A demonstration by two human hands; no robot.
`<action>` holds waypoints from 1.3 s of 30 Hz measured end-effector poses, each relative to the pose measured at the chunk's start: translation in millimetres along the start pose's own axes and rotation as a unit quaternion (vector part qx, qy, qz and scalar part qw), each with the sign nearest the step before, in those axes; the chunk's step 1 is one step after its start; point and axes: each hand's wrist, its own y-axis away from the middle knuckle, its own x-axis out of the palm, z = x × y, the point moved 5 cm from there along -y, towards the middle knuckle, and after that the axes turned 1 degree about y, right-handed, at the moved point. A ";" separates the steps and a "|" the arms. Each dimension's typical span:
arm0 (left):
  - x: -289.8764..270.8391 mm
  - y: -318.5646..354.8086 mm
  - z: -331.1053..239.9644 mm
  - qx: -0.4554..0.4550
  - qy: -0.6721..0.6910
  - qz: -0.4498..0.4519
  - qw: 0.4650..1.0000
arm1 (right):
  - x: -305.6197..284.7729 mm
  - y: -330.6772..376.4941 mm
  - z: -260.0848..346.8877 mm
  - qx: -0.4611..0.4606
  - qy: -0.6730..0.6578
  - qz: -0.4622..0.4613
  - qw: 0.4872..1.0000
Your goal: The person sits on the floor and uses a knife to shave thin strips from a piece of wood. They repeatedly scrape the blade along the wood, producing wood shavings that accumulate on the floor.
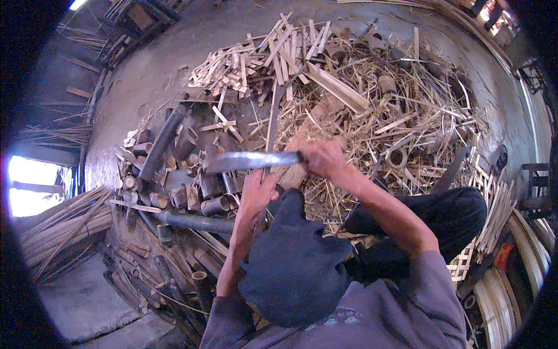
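Observation:
My right hand [325,158] is wrapped round the dark handle of a large knife [256,160]. Its broad shiny blade points left and passes just above my left hand [258,191]. The fingers of that hand are closed round a long, narrow bamboo strip [272,125], which stretches away toward the far pile. Whether the blade touches the strip cannot be made out. Under my right hand a reddish-brown board or plank [308,131] slants away. Dark cloth [299,256] covers my lap and knee.
Split bamboo pieces [238,67] lie heaped at the far side, with shavings [407,122] to the right. Cut bamboo tubes [215,205] crowd the left. A second blade [450,170] rests by my right knee, near a woven bamboo piece [462,263]. Long strip bundles [70,232] lie far left.

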 end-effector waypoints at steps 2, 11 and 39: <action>2.6 21.5 -7.6 0.176 -0.087 0.023 0.980 | -5.0 -8.9 -44.6 0.115 0.070 -0.015 0.991; -4.0 15.8 13.7 0.060 0.108 0.133 0.983 | -22.6 8.4 -30.5 0.162 0.027 0.014 0.986; -24.3 -80.7 -10.3 0.141 -0.085 -0.074 0.984 | 121.5 135.2 -65.1 0.215 -0.390 0.028 0.895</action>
